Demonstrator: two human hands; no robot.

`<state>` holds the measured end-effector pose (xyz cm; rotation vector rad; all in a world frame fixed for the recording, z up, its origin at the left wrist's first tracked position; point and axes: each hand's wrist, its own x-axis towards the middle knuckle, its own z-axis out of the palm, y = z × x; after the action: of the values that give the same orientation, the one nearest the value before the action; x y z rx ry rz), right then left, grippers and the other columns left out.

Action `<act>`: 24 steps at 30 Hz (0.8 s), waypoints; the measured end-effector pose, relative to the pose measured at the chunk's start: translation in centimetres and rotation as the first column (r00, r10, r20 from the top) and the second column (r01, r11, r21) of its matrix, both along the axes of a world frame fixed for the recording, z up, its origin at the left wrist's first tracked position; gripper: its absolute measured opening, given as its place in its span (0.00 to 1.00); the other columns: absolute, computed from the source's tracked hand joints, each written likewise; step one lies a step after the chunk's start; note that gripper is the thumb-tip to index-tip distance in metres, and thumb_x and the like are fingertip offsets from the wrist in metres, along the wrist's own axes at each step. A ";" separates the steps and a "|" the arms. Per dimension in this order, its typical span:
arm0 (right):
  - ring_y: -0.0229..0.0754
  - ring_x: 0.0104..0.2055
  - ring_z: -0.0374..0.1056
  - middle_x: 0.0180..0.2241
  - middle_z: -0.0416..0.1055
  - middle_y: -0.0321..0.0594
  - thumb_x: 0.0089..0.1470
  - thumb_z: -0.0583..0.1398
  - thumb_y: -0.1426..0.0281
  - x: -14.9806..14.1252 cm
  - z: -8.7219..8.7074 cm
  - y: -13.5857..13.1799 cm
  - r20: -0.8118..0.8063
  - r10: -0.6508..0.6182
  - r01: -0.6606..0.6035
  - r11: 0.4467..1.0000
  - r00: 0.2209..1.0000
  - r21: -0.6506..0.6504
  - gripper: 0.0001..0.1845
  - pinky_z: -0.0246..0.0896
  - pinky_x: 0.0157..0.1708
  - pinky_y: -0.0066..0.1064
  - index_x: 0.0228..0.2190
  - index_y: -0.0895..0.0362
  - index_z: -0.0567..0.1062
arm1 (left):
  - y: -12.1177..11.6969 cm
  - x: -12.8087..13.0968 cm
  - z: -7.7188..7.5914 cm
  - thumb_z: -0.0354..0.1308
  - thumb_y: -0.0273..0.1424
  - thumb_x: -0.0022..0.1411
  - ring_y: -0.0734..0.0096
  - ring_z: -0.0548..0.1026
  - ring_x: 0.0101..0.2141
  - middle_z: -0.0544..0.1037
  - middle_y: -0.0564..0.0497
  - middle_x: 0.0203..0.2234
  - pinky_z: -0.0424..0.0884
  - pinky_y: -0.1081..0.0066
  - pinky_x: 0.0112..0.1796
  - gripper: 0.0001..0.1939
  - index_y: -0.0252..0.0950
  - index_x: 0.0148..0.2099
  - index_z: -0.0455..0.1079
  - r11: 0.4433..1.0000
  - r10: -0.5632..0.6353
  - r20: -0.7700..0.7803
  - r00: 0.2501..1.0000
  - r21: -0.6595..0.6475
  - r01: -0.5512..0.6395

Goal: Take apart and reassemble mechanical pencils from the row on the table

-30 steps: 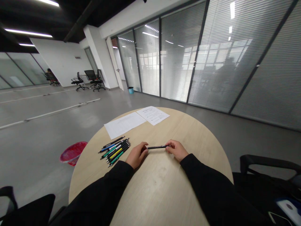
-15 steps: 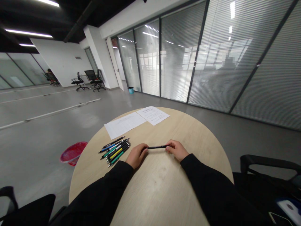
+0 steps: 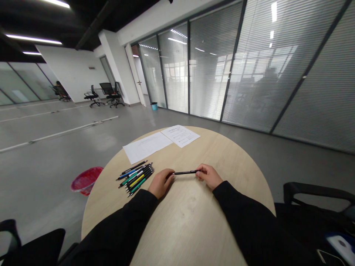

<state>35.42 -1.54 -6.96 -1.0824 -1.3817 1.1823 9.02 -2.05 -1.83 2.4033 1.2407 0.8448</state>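
Note:
A slim black pen stretches sideways between my two hands, just over the round wooden table. Its left end is pinched in the fingers of my left hand. The fingertips of my right hand close on its right end, thumb in front. To the left of my left hand lies a loose pile of pens, several with black, green, yellow, blue or white barrels, all slanting the same way. Both pen tips are partly covered by my fingers.
Two printed paper sheets, one at left and one at right, lie toward the table's far edge. A red basin stands on the floor to the left. An office chair is close at my right, another at my left.
The pen's right end has risen very slightly with my right hand. My left hand and the pile of pens look the same.

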 end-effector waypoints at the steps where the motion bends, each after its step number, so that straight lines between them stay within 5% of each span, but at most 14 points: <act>1: 0.36 0.24 0.66 0.24 0.72 0.35 0.46 0.63 0.66 0.0 0.0 0.0 -0.006 0.001 -0.001 1.000 1.000 0.000 0.09 0.61 0.25 0.28 0.30 0.58 0.72 | 0.0 0.0 0.0 0.50 0.35 0.67 0.65 0.75 0.35 0.78 0.47 0.35 0.71 0.67 0.39 0.11 0.36 0.44 0.71 1.000 0.009 0.005 1.000 -0.003 -0.009; 13: 0.35 0.22 0.65 0.23 0.71 0.35 0.46 0.63 0.66 0.0 -0.1 0.1 -0.033 -0.049 0.049 0.999 0.998 -0.004 0.10 0.59 0.23 0.27 0.30 0.57 0.72 | 0.3 -0.2 -0.3 0.49 0.31 0.66 0.66 0.73 0.34 0.75 0.47 0.34 0.71 0.65 0.38 0.08 0.36 0.42 0.68 0.992 0.084 0.068 0.994 0.086 -0.090; 24: 0.35 0.22 0.64 0.23 0.71 0.35 0.45 0.63 0.65 0.2 0.0 0.3 -0.037 -0.103 0.103 0.995 0.994 -0.007 0.10 0.60 0.22 0.27 0.29 0.57 0.71 | -0.1 0.4 -0.2 0.46 0.32 0.69 0.64 0.70 0.39 0.72 0.45 0.37 0.69 0.65 0.42 0.12 0.37 0.40 0.70 0.982 -0.184 -0.163 0.969 0.009 0.188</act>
<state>35.61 -1.26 -7.01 -1.1166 -1.2795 1.1263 9.46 -2.14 -2.01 2.6019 1.0424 0.6236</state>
